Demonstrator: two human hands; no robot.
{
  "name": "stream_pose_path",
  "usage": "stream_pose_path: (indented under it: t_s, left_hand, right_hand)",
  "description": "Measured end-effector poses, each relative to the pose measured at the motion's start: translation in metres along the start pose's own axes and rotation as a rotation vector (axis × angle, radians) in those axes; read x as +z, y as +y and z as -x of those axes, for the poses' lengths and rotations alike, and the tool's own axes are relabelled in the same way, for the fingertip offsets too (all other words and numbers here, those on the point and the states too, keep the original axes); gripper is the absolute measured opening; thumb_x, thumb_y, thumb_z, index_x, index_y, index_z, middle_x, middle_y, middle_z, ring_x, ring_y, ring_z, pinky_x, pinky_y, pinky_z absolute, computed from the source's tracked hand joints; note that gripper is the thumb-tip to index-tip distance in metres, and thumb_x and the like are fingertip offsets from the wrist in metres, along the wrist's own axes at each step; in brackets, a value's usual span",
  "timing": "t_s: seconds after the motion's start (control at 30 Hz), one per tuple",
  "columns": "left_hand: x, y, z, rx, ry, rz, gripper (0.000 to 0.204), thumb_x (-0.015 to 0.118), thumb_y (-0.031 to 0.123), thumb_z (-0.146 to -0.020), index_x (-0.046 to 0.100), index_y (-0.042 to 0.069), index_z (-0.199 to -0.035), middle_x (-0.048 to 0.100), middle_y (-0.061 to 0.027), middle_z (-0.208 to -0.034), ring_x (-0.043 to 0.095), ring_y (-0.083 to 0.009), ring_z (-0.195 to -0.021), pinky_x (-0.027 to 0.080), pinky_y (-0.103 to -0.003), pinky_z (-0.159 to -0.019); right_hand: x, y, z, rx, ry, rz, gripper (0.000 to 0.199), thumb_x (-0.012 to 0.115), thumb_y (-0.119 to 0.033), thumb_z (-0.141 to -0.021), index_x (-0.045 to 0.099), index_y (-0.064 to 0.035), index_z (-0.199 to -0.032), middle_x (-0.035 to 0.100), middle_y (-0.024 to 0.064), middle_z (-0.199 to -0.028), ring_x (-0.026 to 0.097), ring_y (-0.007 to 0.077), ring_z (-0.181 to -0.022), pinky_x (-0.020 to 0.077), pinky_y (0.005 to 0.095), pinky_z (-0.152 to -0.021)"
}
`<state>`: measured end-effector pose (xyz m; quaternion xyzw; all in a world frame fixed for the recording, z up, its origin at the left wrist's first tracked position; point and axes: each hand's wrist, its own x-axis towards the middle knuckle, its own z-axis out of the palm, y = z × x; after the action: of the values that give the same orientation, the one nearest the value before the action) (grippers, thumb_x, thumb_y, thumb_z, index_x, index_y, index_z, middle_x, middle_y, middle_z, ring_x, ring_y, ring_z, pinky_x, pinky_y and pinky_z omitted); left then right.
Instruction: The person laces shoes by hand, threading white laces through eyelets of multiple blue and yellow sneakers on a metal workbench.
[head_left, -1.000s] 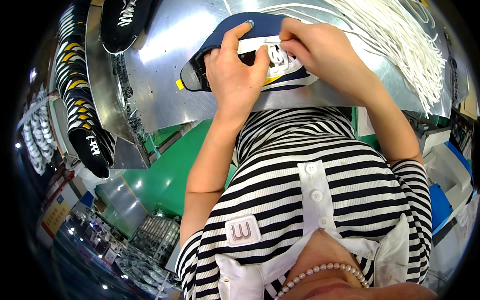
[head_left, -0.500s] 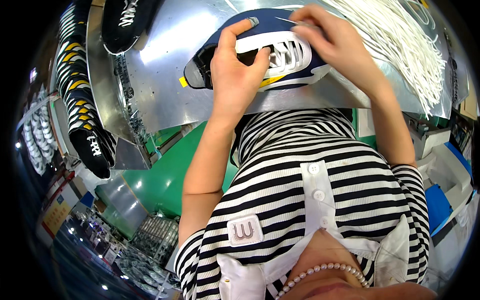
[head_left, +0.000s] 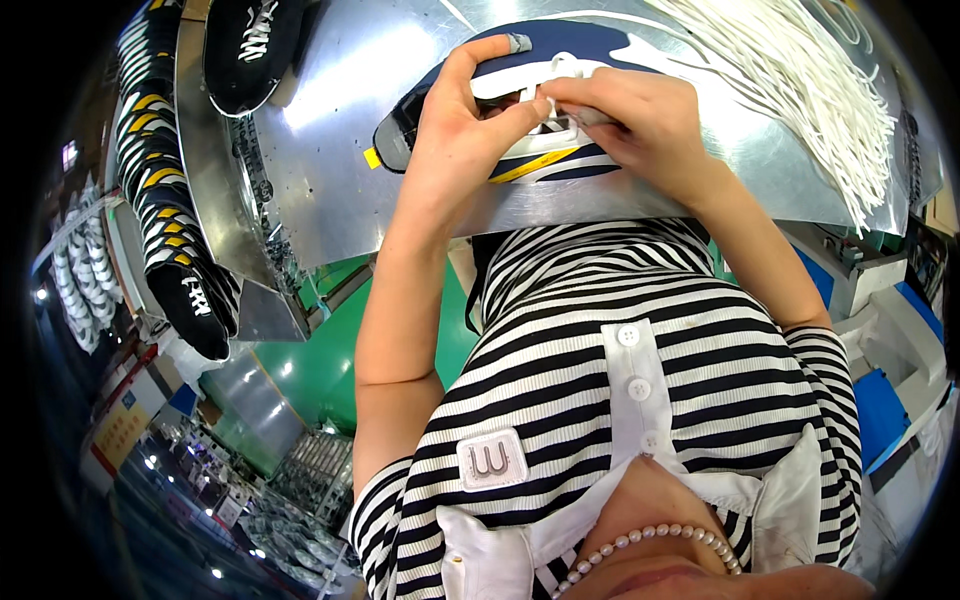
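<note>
A navy sneaker (head_left: 600, 40) with white and yellow trim lies on its side on the metal table, its heel toward the left. My left hand (head_left: 450, 130) grips it, with the fingers over the far side and the thumb at the opening beside the laces; one fingertip wears a grey covering. A white shoelace (head_left: 563, 66) runs through the eyelets and stands up in a loop. At the lacing, my right hand (head_left: 650, 120) is closed in a pinch on the lace, close to my left thumb. Its fingers partly hide the eyelets.
A bundle of loose white laces (head_left: 800, 110) spreads over the right of the metal table (head_left: 340, 170). At the far left stands a black shoe (head_left: 250, 50). A long row of shoes (head_left: 165, 190) lines the left side. Grey bins (head_left: 890, 335) sit below right.
My right hand has come down and left from the shoe's far edge to the eyelets, and a lace loop now stands up there. My left hand still holds the sneaker.
</note>
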<state>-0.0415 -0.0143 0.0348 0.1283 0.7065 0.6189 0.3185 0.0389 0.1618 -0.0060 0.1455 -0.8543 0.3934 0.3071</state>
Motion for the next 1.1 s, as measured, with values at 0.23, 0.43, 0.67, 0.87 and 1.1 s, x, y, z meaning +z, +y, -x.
stream_pose_path:
  t_s: [0.23,0.43,0.67,0.87,1.1]
  left_hand:
    - [0.001,0.003,-0.002,-0.009,0.004,0.084,0.043,0.062,0.012,-0.093,0.046,-0.001,-0.130,0.068,-0.0142,-0.094,0.065,-0.0125,-0.079,0.053,-0.025,-0.070]
    - [0.012,-0.006,-0.023,0.034,0.135,0.016,0.041,0.058,0.018,-0.096,0.044,-0.002,-0.129,0.066,-0.0099,-0.080,0.063,-0.0125,-0.069,0.053,-0.027,-0.066]
    - [0.007,0.008,-0.003,0.191,0.030,-0.306,0.043,0.058,0.019,-0.096,0.043,-0.004,-0.130,0.070,-0.0213,-0.100,0.069,-0.0265,-0.090,0.053,-0.034,-0.080]
    - [0.002,0.006,0.041,0.280,-0.012,-0.780,0.037,0.067,0.011,-0.089,0.054,0.000,-0.123,0.067,-0.0150,-0.106,0.067,-0.0236,-0.096,0.051,-0.032,-0.085]
    - [0.016,0.003,0.035,0.371,0.049,-0.932,0.024,0.070,0.011,-0.086,0.060,0.005,-0.107,0.069,-0.0144,-0.088,0.068,-0.0287,-0.077,0.051,-0.034,-0.067]
  right_hand:
    - [-0.011,-0.024,-0.005,0.272,-0.061,-0.205,0.022,0.071,-0.002,-0.072,0.071,-0.0110,-0.092,0.064,0.0032,-0.075,0.061,0.0163,-0.060,0.0439,0.0267,-0.051]
    - [-0.014,-0.059,0.007,0.141,-0.299,-0.750,0.024,0.069,0.001,-0.069,0.069,-0.0115,-0.089,0.064,0.0023,-0.076,0.059,0.0173,-0.057,0.0449,0.0278,-0.051]
    - [0.004,-0.018,0.020,0.385,-0.144,-0.372,0.012,0.070,-0.006,-0.083,0.071,-0.0078,-0.095,0.066,0.0027,-0.075,0.058,0.0089,-0.058,0.0449,0.0215,-0.054]
    - [-0.022,-0.033,0.035,0.884,0.026,-0.570,0.013,0.067,-0.010,-0.089,0.071,-0.0021,-0.099,0.067,0.0027,-0.079,0.057,0.0034,-0.068,0.0451,0.0174,-0.061]
    - [-0.006,-0.044,0.015,1.027,-0.098,-0.475,0.017,0.072,-0.017,-0.087,0.072,-0.0015,-0.091,0.063,-0.0042,-0.071,0.052,0.0024,-0.064,0.0433,0.0198,-0.058]
